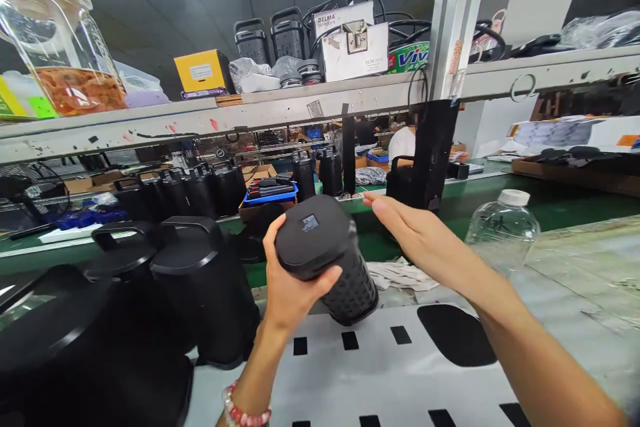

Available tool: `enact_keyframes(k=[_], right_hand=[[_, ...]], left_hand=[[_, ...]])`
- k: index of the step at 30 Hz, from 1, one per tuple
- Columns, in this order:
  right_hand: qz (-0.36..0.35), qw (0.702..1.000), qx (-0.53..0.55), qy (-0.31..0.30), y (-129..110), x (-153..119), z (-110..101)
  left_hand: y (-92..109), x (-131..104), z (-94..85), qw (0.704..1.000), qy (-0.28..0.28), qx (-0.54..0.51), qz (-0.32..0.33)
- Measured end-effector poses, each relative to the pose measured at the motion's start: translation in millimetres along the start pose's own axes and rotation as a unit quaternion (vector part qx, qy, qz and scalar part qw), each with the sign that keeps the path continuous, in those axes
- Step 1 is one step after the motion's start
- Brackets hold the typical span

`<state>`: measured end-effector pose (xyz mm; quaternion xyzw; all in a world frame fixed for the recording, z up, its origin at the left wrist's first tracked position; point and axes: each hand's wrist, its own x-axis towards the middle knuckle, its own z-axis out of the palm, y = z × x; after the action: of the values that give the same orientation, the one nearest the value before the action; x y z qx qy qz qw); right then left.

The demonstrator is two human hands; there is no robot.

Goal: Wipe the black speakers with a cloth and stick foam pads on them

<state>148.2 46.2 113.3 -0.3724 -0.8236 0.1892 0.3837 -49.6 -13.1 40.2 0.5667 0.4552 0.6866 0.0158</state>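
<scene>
My left hand is wrapped round the upper part of a black perforated cylinder, which is tilted with its flat end towards me. A small printed label shows on that end. To the right of the cylinder, my right hand is raised, its fingers stretched out and holding nothing. Below lies a white sheet with small black squares and a large black rounded patch.
Several black cylinders with handles stand at the left. A clear bottle and a crumpled white cloth are at the right. A shelf edge crosses above, with a metal post. A person is beyond.
</scene>
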Motion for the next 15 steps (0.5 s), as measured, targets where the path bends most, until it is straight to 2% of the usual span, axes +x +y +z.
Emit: enact_keyframes(k=[2, 5, 7, 11, 13, 15], right_hand=[[0.023, 0.997, 0.033, -0.06, 25.8, -5.6, 12.2], [0.012, 0.981, 0.051, -0.185, 73.9, -21.5, 42.6], [0.0, 0.973, 0.066, -0.223, 106.3, -32.3, 66.8], [0.014, 0.966, 0.116, -0.23, 154.5, -46.4, 108.2], [0.025, 0.969, 0.145, -0.201, 166.5, -48.3, 116.8], [0.034, 0.976, 0.156, -0.15, 169.5, -47.2, 113.9]], left_hand=[[-3.9, 5.8, -2.5, 0.998, 0.043, -0.03, -0.035], [-8.3, 11.1, -4.7, 0.991, 0.092, -0.06, -0.077], [-9.7, 11.6, -5.1, 0.99, 0.099, -0.065, -0.072], [-8.2, 6.2, -2.0, 0.996, 0.077, -0.038, -0.009], [-4.5, 1.4, 1.8, 0.997, 0.066, -0.011, 0.039], [2.4, -4.0, 6.6, 0.995, 0.036, -0.006, 0.093]])
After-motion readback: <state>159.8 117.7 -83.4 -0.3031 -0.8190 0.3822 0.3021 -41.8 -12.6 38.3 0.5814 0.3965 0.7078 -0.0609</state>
